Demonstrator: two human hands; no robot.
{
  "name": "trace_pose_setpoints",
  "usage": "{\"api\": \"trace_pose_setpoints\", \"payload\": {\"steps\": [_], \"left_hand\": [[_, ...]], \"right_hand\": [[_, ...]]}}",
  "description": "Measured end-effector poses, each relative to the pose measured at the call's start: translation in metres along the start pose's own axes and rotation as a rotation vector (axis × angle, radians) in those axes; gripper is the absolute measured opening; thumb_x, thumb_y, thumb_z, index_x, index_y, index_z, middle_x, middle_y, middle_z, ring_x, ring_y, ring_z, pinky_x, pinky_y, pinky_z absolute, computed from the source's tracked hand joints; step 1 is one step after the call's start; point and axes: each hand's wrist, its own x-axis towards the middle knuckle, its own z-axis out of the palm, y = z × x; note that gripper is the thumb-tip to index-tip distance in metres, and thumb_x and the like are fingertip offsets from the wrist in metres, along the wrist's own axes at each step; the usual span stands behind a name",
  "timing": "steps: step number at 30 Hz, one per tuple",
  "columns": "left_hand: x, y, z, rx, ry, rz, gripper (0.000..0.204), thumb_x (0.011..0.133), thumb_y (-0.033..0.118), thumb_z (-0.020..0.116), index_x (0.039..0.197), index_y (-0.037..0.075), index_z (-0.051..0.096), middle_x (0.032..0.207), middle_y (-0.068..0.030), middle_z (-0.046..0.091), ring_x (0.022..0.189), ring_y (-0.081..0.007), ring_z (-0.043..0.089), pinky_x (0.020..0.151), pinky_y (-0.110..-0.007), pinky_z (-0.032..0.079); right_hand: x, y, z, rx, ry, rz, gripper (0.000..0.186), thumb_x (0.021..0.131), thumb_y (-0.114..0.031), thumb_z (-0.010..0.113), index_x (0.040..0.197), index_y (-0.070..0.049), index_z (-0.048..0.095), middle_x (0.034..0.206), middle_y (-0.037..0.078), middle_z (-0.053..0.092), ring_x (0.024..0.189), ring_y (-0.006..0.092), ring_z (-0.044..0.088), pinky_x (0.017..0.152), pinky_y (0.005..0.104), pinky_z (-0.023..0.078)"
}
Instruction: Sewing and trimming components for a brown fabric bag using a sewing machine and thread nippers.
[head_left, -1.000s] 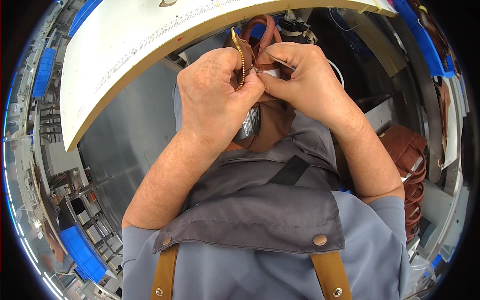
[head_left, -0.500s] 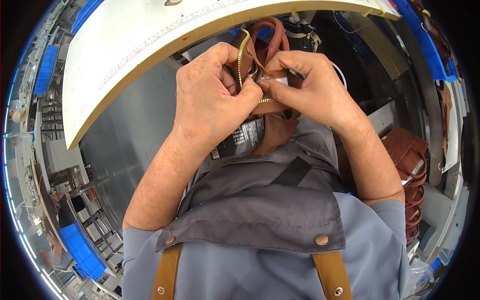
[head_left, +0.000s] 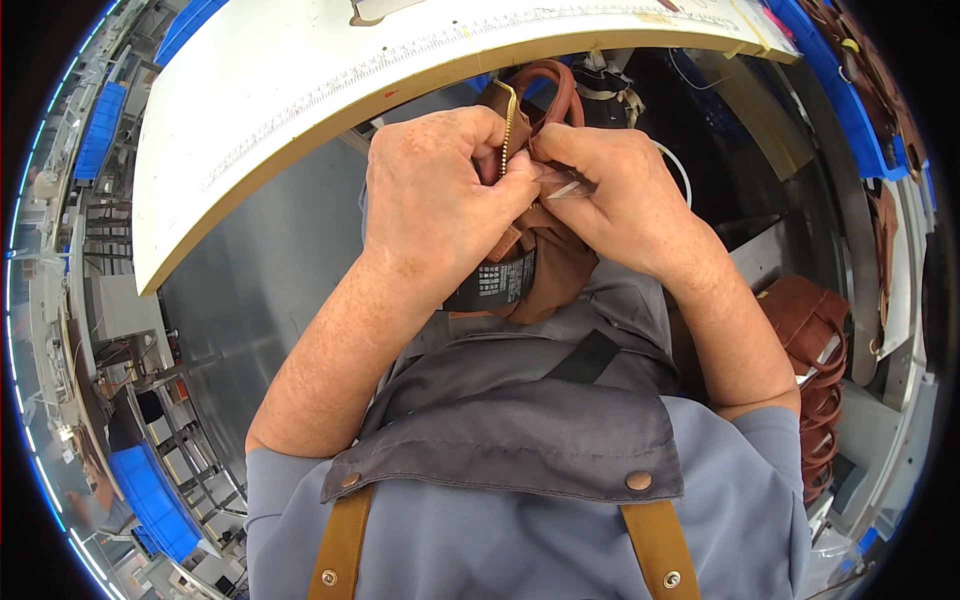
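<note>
Left hand pinches brown bag at gold zipper, right hand curled closed round pointed metal tool, off white table's near edge; angle tips clear.

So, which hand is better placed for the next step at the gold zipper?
Right, probably. The right hand has a slim pointed tool in its grip, close to the brown bag; the left hand seems busy pinching material beside the gold zipper.
</note>
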Motion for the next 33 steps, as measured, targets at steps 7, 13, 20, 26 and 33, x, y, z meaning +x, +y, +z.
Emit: {"api": "trace_pose_setpoints", "payload": {"steps": [7,13,20,26,33], "left_hand": [[-0.005,-0.006,0.001,0.088,0.087,0.078,0.007,0.078,0.003,0.072,0.076,-0.002,0.068,0.056,-0.0012,0.056,0.051,-0.0056,0.051,0.048,-0.024,0.039],[-0.010,-0.010,-0.006,0.036,0.103,-0.016,0.007,0.079,0.001,0.069,0.074,0.000,0.065,0.056,-0.0007,0.057,0.050,-0.0043,0.050,0.048,-0.023,0.039],[-0.004,-0.015,-0.005,-0.163,-0.112,-0.183,0.010,0.082,0.002,0.068,0.076,0.001,0.059,0.063,0.0045,0.057,0.056,0.0015,0.047,0.050,-0.020,0.037],[0.005,-0.030,-0.012,-0.266,-0.291,-0.212,0.009,0.085,0.007,0.069,0.087,0.002,0.061,0.066,0.0078,0.055,0.057,0.0024,0.044,0.051,-0.018,0.035],[0.021,-0.040,-0.014,-0.302,-0.431,-0.215,0.016,0.097,0.017,0.069,0.093,0.002,0.064,0.078,0.0055,0.061,0.068,0.0005,0.052,0.060,-0.019,0.040]], "right_hand": [[0.000,0.004,0.005,-0.033,0.084,-0.021,0.008,0.081,-0.013,0.067,0.084,-0.006,0.063,0.074,0.014,0.065,0.070,0.0374,0.065,0.060,0.0458,0.050],[-0.005,0.010,-0.002,-0.101,0.035,0.053,0.009,0.080,-0.012,0.069,0.085,-0.006,0.065,0.070,0.014,0.062,0.072,0.0356,0.066,0.062,0.0440,0.051],[0.007,-0.001,-0.003,-0.114,0.221,-0.080,0.020,0.077,-0.018,0.074,0.093,-0.010,0.066,0.080,0.007,0.064,0.074,0.0279,0.068,0.062,0.0386,0.054],[0.016,0.006,-0.003,-0.206,0.048,-0.198,0.022,0.079,-0.015,0.075,0.097,-0.011,0.065,0.085,0.006,0.063,0.077,0.0286,0.067,0.065,0.0401,0.054],[0.021,0.009,-0.008,-0.070,0.018,-0.208,0.015,0.085,-0.011,0.072,0.097,-0.007,0.064,0.087,0.009,0.064,0.078,0.0311,0.066,0.067,0.0408,0.053]]}}
